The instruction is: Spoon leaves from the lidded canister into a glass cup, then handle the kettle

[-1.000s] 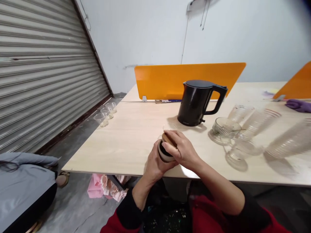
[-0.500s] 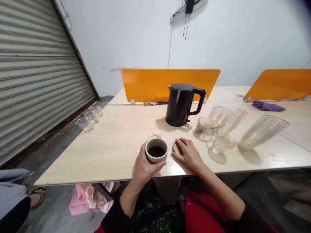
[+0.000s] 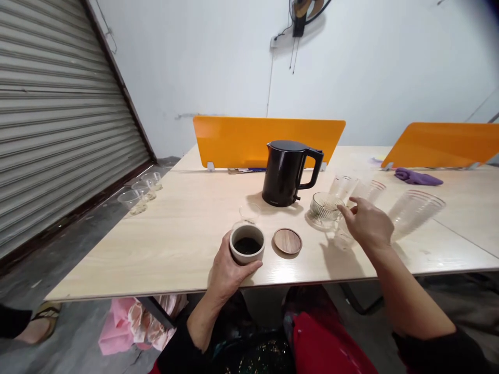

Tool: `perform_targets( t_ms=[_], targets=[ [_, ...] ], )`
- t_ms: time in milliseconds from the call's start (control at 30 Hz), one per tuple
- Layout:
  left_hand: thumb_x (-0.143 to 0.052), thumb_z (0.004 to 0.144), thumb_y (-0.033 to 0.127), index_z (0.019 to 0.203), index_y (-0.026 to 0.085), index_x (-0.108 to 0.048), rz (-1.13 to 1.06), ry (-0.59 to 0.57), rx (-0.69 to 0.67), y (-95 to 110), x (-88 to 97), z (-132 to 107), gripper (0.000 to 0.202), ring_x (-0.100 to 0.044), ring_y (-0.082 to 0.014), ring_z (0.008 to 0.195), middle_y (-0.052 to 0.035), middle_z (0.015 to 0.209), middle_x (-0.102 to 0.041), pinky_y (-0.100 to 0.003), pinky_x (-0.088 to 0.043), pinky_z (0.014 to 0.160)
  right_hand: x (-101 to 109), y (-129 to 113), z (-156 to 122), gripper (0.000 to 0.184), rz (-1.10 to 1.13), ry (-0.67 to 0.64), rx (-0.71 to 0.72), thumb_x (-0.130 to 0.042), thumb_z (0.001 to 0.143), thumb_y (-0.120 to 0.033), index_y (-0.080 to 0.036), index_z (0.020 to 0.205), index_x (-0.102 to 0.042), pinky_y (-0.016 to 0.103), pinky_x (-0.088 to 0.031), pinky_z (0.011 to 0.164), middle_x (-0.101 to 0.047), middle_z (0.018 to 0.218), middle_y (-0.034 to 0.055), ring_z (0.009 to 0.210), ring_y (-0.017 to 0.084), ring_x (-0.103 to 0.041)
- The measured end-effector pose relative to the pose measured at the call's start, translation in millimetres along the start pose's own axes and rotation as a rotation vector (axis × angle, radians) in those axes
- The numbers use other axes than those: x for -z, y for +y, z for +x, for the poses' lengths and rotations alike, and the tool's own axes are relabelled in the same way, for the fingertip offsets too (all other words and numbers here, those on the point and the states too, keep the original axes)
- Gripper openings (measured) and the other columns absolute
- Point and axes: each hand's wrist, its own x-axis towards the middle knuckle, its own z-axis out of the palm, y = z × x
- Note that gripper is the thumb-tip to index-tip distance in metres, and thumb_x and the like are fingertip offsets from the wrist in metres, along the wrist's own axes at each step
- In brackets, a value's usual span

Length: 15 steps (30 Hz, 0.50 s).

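"Lid (image 3: pixel 287 241) was off?"

"Yes, it lay flat in front of the kettle (image 3: pixel 283 176). Opening looked done."

"And where was the jar (image 3: pixel 248 257)?"

"In front of the kettle, slightly left, uncovered, with dark contents (image 3: pixel 247 246). The left hand (image 3: pixel 229 268) had its fingers curled around it."

"And the right hand (image 3: pixel 369 223)?"

"Right of the kettle, by the glass bowl (image 3: pixel 323 209); whether thumb and forefinger pinched its thin stick (image 3: pixel 336 209), I couldn't tell."

"What was left?"

"The lid wasn't back on; anything further didn't show."
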Motion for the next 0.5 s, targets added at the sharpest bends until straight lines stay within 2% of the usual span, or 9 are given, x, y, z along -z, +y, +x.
perform_targets(
  t_ms=[100,200,300,367,500],
  targets=[
    [-0.093,0.066,0.044,0.143,0.024,-0.045,-0.023,-0.006,-0.006,2.4,0.6,0.1,0.093,-0.060,-0.0318,0.128,-0.0114,0.138,-0.063,-0.049,-0.047,0.110,-10.8,4.2,15.6,0.052,-0.081,-0.108,-0.012,-0.045,0.098,-0.057,-0.020,0.114,-0.077,0.041,-0.043,0.063,-0.076,0.091,0.0178,0.080,0.034,-0.069],
    [-0.094,0.064,0.042,0.143,0.024,-0.045,-0.034,0.003,-0.007,6.3,1.1,0.9,0.095,-0.059,-0.0323,0.129,-0.0119,0.139,-0.063,-0.050,-0.046,0.111,-18.7,5.9,24.1,0.051,-0.070,-0.121,0.053,-0.041,0.100,-0.054,-0.023,0.101,-0.080,0.042,-0.038,0.060,-0.073,0.086,0.0189,0.072,0.032,-0.066],
    [-0.095,0.063,0.040,0.141,0.023,-0.047,-0.040,0.011,-0.003,9.5,1.2,1.8,0.093,-0.060,-0.0329,0.128,-0.0123,0.137,-0.063,-0.050,-0.046,0.110,-18.7,6.8,26.8,0.048,-0.036,-0.029,0.071,-0.041,0.099,-0.054,-0.026,0.094,-0.080,0.044,-0.037,0.060,-0.069,0.076,0.0173,0.066,0.032,-0.064],
    [-0.095,0.063,0.040,0.141,0.023,-0.047,-0.041,0.012,0.002,10.7,1.3,2.1,0.092,-0.059,-0.0334,0.128,-0.0122,0.137,-0.063,-0.051,-0.046,0.111,-11.5,6.4,23.8,0.046,-0.005,0.052,0.089,-0.041,0.099,-0.052,-0.027,0.094,-0.079,0.046,-0.039,0.062,-0.068,0.073,0.0152,0.067,0.034,-0.064],
    [-0.095,0.063,0.041,0.142,0.025,-0.046,-0.032,0.004,0.009,12.1,2.4,2.1,0.094,-0.058,-0.0344,0.130,-0.0114,0.139,-0.062,-0.054,-0.045,0.111,21.7,2.3,1.5,0.043,0.121,0.277,0.171,-0.044,0.100,-0.051,-0.025,0.102,-0.078,0.048,-0.046,0.067,-0.072,0.077,0.0112,0.082,0.038,-0.069]
  ],
)
